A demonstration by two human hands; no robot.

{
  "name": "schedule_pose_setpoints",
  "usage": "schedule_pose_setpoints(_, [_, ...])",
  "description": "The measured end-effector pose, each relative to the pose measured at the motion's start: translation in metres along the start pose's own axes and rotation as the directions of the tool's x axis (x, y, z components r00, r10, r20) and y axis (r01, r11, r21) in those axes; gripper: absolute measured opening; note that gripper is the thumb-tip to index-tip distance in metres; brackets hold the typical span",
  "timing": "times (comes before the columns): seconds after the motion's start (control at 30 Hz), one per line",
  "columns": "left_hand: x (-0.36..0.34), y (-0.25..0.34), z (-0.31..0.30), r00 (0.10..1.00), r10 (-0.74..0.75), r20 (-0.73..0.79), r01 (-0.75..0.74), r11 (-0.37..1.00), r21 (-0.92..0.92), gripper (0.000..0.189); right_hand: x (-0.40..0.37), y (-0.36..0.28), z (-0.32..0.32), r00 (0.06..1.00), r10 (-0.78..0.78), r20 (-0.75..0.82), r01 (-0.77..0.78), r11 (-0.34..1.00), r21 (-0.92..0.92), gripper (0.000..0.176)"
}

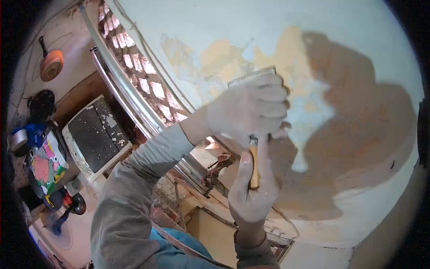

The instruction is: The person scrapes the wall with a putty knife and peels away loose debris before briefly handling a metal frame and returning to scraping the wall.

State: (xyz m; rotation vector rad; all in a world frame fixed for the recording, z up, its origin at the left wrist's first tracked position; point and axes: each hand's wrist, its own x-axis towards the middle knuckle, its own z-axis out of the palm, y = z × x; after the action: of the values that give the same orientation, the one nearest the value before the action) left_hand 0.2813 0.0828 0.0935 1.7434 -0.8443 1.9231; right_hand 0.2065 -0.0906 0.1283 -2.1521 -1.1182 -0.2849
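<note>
Both hands are on a putty knife with a wooden handle (pixel 254 168), held against a patchy wall (pixel 302 54). Along the handle lie the thumb and fingers of my right hand (pixel 255 197), which is closed round it. My left hand (pixel 255 105) is folded over the blade side, its back toward me and its fingers curled. Beyond its knuckles shows the straight edge of a wide blade (pixel 252 76). The middle of the tool is hidden under the left hand. Pale dust coats both hands. Yellowish and bare patches mark the wall around the blade.
Metal pipes (pixel 130 98) run beside a lattice opening (pixel 134 58) on the left. Further off are an appliance with a flaking dark top (pixel 98 136), a hanging orange pan (pixel 51 65) and a colourful bag (pixel 47 166). A large shadow (pixel 363 112) falls on the wall at right.
</note>
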Motion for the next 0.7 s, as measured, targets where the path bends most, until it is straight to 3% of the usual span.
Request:
schedule_pose_setpoints(0.03, [0.006,-0.008,-0.005,1.000,0.001,-0.001,-0.001,1.000,-0.010,0.039,0.008,0.002,0.003,0.988,-0.141,-0.070,0.141,0.990,-0.007,0.042])
schedule_pose_setpoints(0.07, [0.012,-0.016,-0.014,0.999,0.007,0.034,-0.008,1.000,0.029,0.032,0.014,-0.008,0.003,0.999,0.041,-0.008,-0.041,0.999,0.024,0.042])
schedule_pose_setpoints(0.2, [0.031,-0.047,-0.055,0.997,0.012,0.079,-0.030,0.975,0.222,0.026,0.057,-0.024,0.020,1.000,0.014,0.005,-0.015,0.981,0.194,0.042])
schedule_pose_setpoints(0.27, [0.031,-0.044,-0.065,0.996,-0.004,0.086,-0.013,0.981,0.192,0.028,0.066,-0.033,0.028,0.980,-0.199,0.009,0.198,0.978,0.065,0.043])
schedule_pose_setpoints(0.3, [0.028,-0.040,-0.067,0.997,-0.039,0.069,0.028,0.987,0.157,0.029,0.062,-0.034,0.026,0.978,-0.209,0.005,0.208,0.976,0.071,0.043])
schedule_pose_setpoints(0.37, [0.019,-0.021,-0.052,0.983,-0.139,0.116,0.135,0.990,0.048,0.030,0.036,-0.032,0.016,0.996,-0.056,0.069,0.046,0.991,0.128,0.043])
schedule_pose_setpoints(0.4, [0.013,-0.011,-0.041,0.989,-0.096,0.115,0.096,0.995,0.006,0.031,0.022,-0.031,0.011,0.995,-0.062,0.075,0.052,0.990,0.128,0.043])
schedule_pose_setpoints(0.47, [0.010,-0.002,-0.022,0.992,-0.070,0.101,0.073,0.997,-0.029,0.032,0.000,-0.026,0.000,0.995,0.099,0.013,-0.100,0.980,0.173,0.043])
schedule_pose_setpoints(0.5, [0.010,-0.001,-0.011,0.998,-0.048,0.033,0.048,0.999,-0.015,0.032,0.001,-0.025,-0.004,0.994,0.105,0.024,-0.107,0.981,0.163,0.043])
schedule_pose_setpoints(0.57, [0.011,0.000,-0.002,0.999,-0.024,-0.041,0.024,1.000,-0.008,0.032,0.008,-0.023,-0.012,1.000,-0.007,0.009,0.007,0.999,-0.035,0.041])
schedule_pose_setpoints(0.63, [0.018,-0.011,-0.009,1.000,-0.021,-0.016,0.021,1.000,-0.023,0.025,0.016,-0.014,-0.006,0.997,-0.071,-0.035,0.071,0.997,-0.018,0.040])
schedule_pose_setpoints(0.7, [0.027,-0.027,-0.027,0.998,0.018,0.062,-0.021,0.998,0.059,0.023,0.033,-0.020,0.000,1.000,0.017,-0.026,-0.015,0.998,0.067,0.040])
